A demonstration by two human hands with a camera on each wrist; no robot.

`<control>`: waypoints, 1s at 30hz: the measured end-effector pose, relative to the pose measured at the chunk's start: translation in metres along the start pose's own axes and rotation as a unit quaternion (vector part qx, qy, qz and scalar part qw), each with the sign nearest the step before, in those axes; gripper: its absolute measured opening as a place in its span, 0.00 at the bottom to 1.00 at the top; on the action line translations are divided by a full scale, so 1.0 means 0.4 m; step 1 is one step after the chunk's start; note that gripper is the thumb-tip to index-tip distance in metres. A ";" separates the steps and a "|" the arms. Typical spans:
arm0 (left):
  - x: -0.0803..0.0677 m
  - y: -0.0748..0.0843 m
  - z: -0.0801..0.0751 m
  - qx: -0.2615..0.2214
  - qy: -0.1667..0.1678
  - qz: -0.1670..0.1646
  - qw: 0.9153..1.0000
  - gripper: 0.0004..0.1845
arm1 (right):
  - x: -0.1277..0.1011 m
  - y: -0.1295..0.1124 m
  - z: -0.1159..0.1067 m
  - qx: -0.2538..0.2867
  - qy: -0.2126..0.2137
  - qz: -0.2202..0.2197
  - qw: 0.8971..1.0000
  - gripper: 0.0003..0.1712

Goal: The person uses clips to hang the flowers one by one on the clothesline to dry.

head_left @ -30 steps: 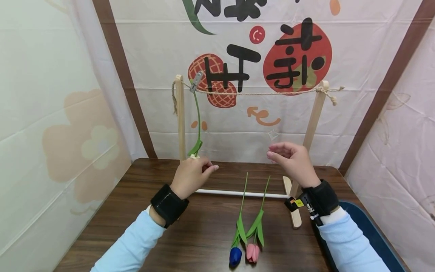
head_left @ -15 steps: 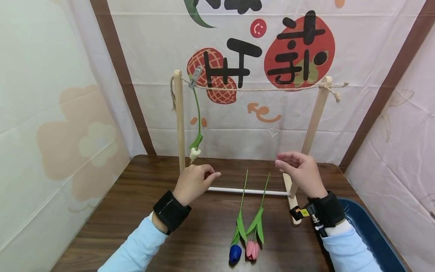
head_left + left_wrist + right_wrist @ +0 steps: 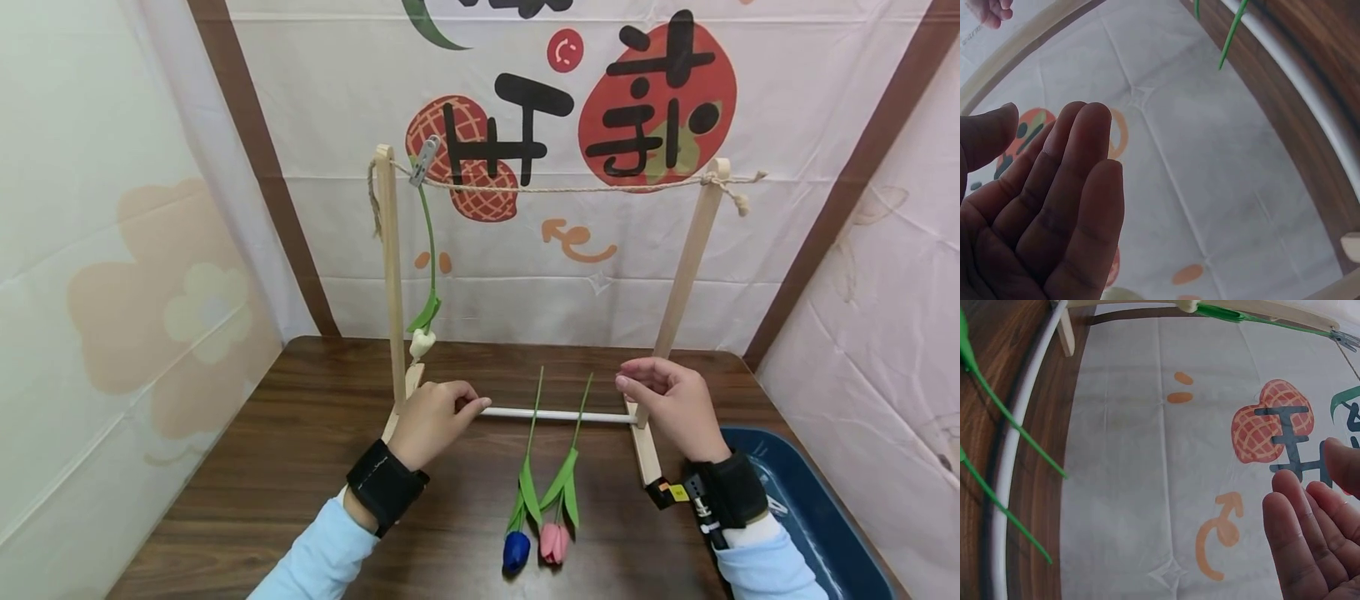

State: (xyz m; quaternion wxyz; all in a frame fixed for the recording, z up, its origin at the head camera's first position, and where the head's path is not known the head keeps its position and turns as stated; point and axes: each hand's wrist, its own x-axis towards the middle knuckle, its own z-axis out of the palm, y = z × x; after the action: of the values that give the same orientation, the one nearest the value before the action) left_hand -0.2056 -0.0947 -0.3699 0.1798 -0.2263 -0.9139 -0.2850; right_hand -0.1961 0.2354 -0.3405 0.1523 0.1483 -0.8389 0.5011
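Observation:
My left hand (image 3: 437, 418) hovers near the left post of a wooden frame, fingers loosely bent and the palm bare in the left wrist view. Near the right post, my right hand (image 3: 670, 406) is held up, its relaxed fingers holding nothing. A white tulip (image 3: 422, 343) hangs head down above the left hand, its stem clipped to the rope (image 3: 555, 189) by a grey clothespin (image 3: 425, 160). On the table between the hands lie a blue tulip (image 3: 516, 552) and a pink tulip (image 3: 554, 542), blooms toward me and stems pointing away.
Two wooden posts, the left post (image 3: 392, 283) and the right post (image 3: 690, 258), carry the rope. A white rod (image 3: 558, 414) joins them low down. A dark blue tray (image 3: 817, 517) stands at the right, partly under the right forearm. Behind the table (image 3: 247, 467) hangs a printed cloth.
Both hands have moved down and toward me, the right also slightly rightward. The white bloom, earlier hidden behind the left hand, now shows. The two lying tulips have stayed put.

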 end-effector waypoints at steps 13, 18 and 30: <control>-0.042 -0.004 0.063 -0.017 -0.024 -0.030 0.999 0.09 | -0.056 0.059 0.016 -0.042 0.006 0.026 0.999 0.13; -0.054 -0.008 0.084 -0.029 -0.035 -0.041 0.998 0.10 | -0.071 0.069 0.027 -0.042 -0.001 0.041 0.998 0.12; -0.085 -0.037 0.113 -0.059 -0.063 -0.088 0.992 0.10 | -0.114 0.086 0.048 -0.053 0.004 0.081 0.995 0.12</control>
State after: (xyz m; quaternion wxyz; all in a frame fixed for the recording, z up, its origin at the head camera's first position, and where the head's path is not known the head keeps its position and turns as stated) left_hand -0.1941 -0.0890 -0.4268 0.0830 -0.1725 -0.9215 -0.3380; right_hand -0.1704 0.2385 -0.3949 0.1225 0.0693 -0.8731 0.4669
